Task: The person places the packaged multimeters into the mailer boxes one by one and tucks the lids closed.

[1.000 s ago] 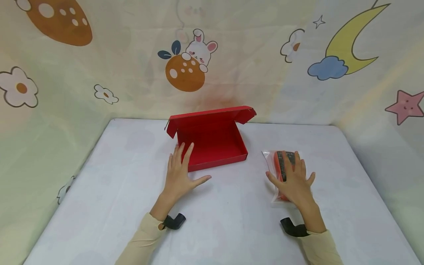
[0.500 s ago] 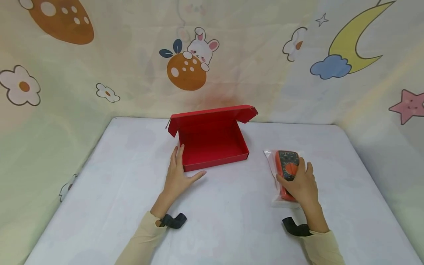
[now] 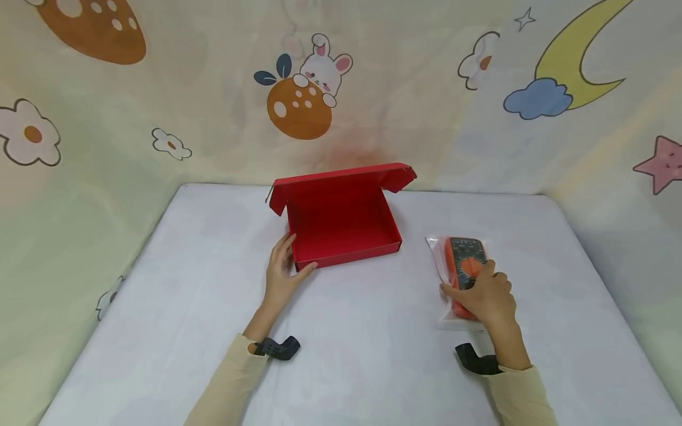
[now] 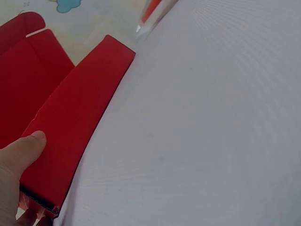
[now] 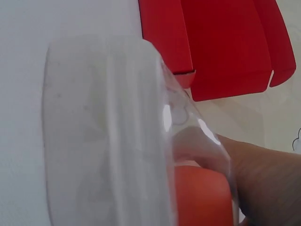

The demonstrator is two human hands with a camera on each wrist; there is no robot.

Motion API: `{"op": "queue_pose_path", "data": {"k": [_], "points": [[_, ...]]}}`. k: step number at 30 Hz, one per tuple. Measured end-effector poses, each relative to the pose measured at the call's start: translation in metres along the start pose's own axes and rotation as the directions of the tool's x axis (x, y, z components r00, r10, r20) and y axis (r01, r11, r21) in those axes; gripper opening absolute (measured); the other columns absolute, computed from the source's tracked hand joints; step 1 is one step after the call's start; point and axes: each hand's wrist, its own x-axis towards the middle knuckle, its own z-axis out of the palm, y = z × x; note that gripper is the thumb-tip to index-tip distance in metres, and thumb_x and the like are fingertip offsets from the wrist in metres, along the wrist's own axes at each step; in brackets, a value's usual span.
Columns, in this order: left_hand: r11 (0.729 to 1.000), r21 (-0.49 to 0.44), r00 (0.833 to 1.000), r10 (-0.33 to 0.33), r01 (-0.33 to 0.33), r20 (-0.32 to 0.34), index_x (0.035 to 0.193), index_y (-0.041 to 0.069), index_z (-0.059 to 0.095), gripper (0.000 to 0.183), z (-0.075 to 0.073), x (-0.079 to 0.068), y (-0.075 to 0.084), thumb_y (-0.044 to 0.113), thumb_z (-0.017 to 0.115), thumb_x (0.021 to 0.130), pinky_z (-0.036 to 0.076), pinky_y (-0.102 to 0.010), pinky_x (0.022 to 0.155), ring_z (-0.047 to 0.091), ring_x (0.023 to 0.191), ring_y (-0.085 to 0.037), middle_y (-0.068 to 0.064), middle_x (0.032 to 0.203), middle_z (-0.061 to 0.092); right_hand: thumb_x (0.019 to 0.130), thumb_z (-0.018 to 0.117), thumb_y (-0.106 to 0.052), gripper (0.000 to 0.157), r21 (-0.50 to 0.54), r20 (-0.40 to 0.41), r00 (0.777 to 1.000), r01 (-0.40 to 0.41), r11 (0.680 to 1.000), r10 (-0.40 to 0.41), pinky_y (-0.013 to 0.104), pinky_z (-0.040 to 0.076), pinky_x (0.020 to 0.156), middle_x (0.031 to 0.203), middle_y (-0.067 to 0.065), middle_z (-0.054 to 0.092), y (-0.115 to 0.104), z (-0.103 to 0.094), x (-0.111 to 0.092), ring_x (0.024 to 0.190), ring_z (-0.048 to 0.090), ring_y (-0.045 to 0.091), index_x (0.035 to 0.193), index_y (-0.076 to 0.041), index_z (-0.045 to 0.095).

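Above the near left part of the table [image 3: 367, 367] is a cream sleeve [image 3: 224, 378], a black curved piece [image 3: 285, 348] at its cuff. The left hand [image 3: 279, 275] has its grip clamped on the near left corner of the red box [image 3: 354, 257], thumb against the front wall, fingers along the left side. The box stands close to the table's far edge, around its middle, with its lid [image 3: 341, 178] raised at the back. Nearer the table's right edge lies a clear bag [image 3: 437, 251] with an orange multimeter [image 3: 466, 248] inside, face up. The right hand [image 3: 489, 296] has its grip clamped across the bagged multimeter, thumb on the left side, fingers on the right.
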Motion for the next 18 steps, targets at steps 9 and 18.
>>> {"op": "queue_pose_path", "data": {"k": [9, 18], "points": [[1.000, -0.003, 1.000, 0.003, -0.003, -0.019, 0.138, -0.013, 0.042, 0.069, -0.0003, 0.0018, -0.0011, -0.007, 0.076, 0.078, 0.042, -0.060, 0.100, 0.047, 0.127, -0.048, -0.034, 0.146, 0.033, 0.077, 0.075, -0.047, 0.097, 0.006, -0.087, 0.996, 0.032, 0.999, -0.031, 0.064, 0.049, 0.062, 0.105, 0.042, 0.042, 0.0017, -0.0006, 0.0023, 0.095, 0.048, 0.058, 0.126, 0.022, 0.027], [1.000, -0.006, 1.000, -0.024, 0.024, -0.016, 0.139, -0.011, 0.042, 0.070, 0.0001, 0.0008, -0.0002, -0.005, 0.076, 0.079, 0.042, -0.058, 0.101, 0.047, 0.127, -0.046, -0.033, 0.146, 0.034, 0.078, 0.073, -0.045, 0.101, 0.030, -0.080, 0.997, 0.008, 1.000, -0.006, 0.066, 0.048, 0.068, 0.110, 0.041, 0.041, 0.0041, -0.0001, 0.0008, 0.098, 0.046, 0.053, 0.135, 0.020, 0.022]]}}
